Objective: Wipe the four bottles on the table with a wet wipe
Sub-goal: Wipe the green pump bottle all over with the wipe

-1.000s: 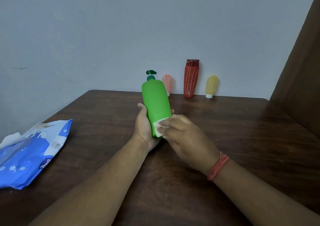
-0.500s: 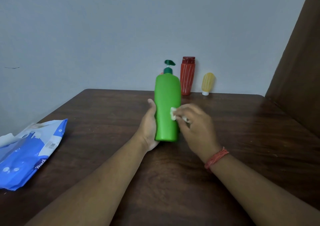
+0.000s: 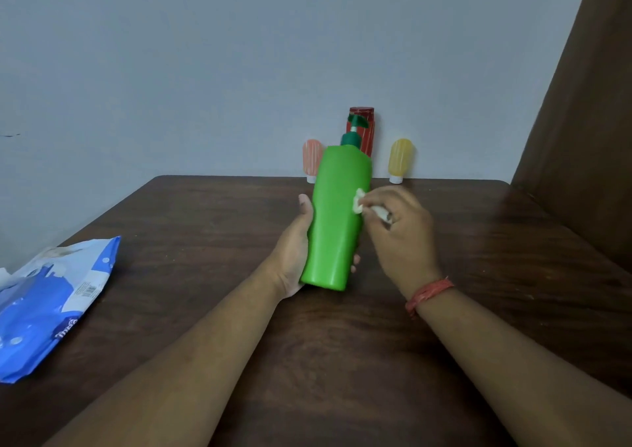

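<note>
A green pump bottle (image 3: 337,221) leans slightly right over the middle of the dark wooden table (image 3: 205,227). My left hand (image 3: 294,248) grips its lower body from the left and behind. My right hand (image 3: 400,231) pinches a small white wet wipe (image 3: 359,203) against the bottle's right side. Along the wall at the back stand a small pink bottle (image 3: 312,159), a tall red bottle (image 3: 367,128) partly hidden by the pump, and a small yellow bottle (image 3: 400,159).
A blue and white wet wipe pack (image 3: 48,303) lies at the table's left edge. A brown panel (image 3: 588,138) rises along the right side. The grey wall stands right behind the table's far edge.
The wipe has slid from the bottle's lower front up to its right side. The bottle has gone from leaning left to upright and slightly right.
</note>
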Tool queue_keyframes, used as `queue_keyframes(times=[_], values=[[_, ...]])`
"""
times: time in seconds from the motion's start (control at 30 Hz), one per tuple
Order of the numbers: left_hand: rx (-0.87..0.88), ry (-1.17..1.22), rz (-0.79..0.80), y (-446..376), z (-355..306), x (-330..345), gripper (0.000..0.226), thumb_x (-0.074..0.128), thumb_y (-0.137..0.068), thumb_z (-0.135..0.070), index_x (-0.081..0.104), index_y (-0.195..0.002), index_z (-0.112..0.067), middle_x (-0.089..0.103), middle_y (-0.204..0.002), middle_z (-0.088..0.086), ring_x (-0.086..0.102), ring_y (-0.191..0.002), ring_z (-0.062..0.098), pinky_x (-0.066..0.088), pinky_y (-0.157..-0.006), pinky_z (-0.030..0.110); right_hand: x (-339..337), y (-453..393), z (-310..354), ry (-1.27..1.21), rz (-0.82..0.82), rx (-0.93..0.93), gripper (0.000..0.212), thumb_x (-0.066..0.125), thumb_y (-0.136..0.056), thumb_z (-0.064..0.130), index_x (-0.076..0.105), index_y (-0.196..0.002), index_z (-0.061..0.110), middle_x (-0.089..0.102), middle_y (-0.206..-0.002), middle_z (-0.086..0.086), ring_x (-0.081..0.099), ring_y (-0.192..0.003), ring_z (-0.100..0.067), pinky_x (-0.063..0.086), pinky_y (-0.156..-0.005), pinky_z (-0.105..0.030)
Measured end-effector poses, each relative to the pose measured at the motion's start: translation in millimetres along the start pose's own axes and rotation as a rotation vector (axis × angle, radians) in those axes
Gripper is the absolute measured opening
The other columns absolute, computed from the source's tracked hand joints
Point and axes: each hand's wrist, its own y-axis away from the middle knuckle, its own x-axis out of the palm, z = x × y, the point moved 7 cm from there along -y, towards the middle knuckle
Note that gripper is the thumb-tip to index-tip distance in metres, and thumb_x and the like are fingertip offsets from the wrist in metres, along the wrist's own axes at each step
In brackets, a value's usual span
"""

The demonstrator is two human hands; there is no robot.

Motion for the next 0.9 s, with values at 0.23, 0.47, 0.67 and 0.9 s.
queue_keyframes(times=[0.23,0.47,0.67,0.9], values=[[-0.088,-0.074,0.126,7,9,18,0.086,0.024,-0.084,-0.074,0.062,-0.123,-0.008,0.072,-0.091,0.022,0.071,-0.076,0.035,0.061,-0.070,0.046,-28,-16,-26,-0.210,-0.175,0.228,0.020,0.063,-0.093,0.008,0.069,-0.104,0.023,0.065,-0.105,0.013,0.063,-0.098,0.000,0.050,-0.084,-0.019],[-0.046,0.027,0.073,5,6,11,0.085,0.021,-0.090,-0.073,0.064,-0.122,-0.008,0.072,-0.091,0.020,0.069,-0.074,0.036,0.060,-0.067,0.044,-2,-2,-29,-0.379,-0.026,0.354,0.030,0.060,-0.096,0.006,0.068,-0.122,0.017,0.069,-0.116,0.010,0.065,-0.107,-0.001,0.051,-0.088,-0.017],[-0.046,0.044,0.078,3,5,10,0.088,0.027,-0.084,-0.075,0.062,-0.125,-0.006,0.072,-0.092,0.020,0.070,-0.075,0.036,0.060,-0.067,0.043,-1,-4,-23,-0.348,-0.023,0.349,0.029,0.059,-0.097,0.009,0.067,-0.123,0.018,0.067,-0.120,0.007,0.062,-0.109,0.001,0.049,-0.086,-0.013],[0.018,0.124,0.000,0,2,3,0.086,0.024,-0.090,-0.074,0.064,-0.126,-0.007,0.072,-0.099,0.021,0.070,-0.079,0.035,0.060,-0.069,0.042,3,1,-6,-0.192,0.079,0.191,0.032,0.059,-0.094,0.000,0.066,-0.124,0.011,0.066,-0.116,0.009,0.058,-0.104,0.013,0.042,-0.090,-0.006]])
